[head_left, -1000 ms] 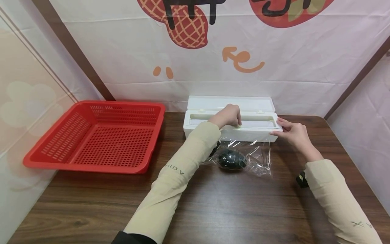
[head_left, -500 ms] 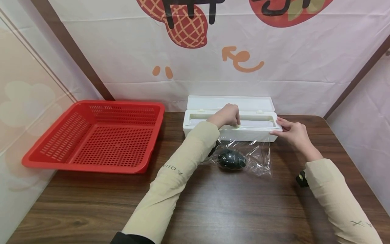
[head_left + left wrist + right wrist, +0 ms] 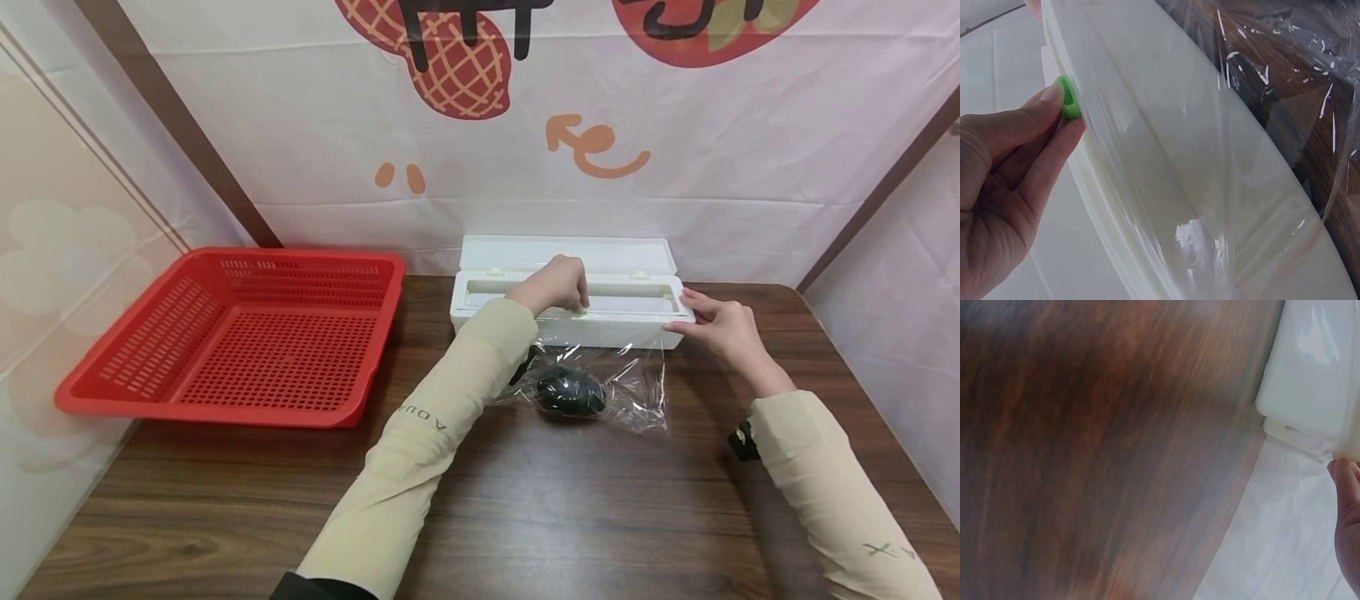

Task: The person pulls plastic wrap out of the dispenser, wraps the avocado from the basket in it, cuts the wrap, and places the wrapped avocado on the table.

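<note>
A white cling film dispenser stands at the back of the table with its lid raised. Clear cling film hangs over its front edge and spreads onto the table, covering a dark, glossy oval object whose kind I cannot tell. My left hand pinches a small green slide cutter between thumb and fingers at the dispenser's edge, against the film. At the dispenser's right end, my right hand grips the corner, thumb in front and fingers behind; the right wrist view shows only part of this hand.
To the left sits a red perforated plastic basket on the brown wooden table. A printed white cloth hangs right behind the dispenser, and more cloth closes off both sides.
My left hand has slid slightly left along the dispenser's edge with the slide cutter. The right hand, the dispenser and the dark object have stayed in place.
</note>
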Demonstrator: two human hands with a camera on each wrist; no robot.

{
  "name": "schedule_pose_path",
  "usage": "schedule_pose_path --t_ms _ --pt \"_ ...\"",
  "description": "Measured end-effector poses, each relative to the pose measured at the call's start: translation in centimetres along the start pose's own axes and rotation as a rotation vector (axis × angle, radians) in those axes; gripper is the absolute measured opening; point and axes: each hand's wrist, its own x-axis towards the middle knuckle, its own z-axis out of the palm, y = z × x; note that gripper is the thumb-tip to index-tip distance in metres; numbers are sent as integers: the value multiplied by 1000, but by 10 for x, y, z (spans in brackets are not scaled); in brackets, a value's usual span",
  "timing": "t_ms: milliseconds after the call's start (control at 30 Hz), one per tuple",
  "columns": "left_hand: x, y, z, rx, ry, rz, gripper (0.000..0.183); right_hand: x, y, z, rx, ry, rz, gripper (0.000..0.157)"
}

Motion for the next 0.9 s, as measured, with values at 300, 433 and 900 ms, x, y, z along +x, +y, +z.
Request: schedule_pose_path --t_ms 300,433,900 --pt "-4 -2 -2 -8 -3 -9 10 0 -1 0 -4 -11 -3 58" --pt "-4 -3 -2 -17 -5 -15 10 0 0 1 -17 -9 -2 58" --pt "-11 -2 -5 -1 9 -7 11 -1 -2 -2 -12 -9 -5 56"
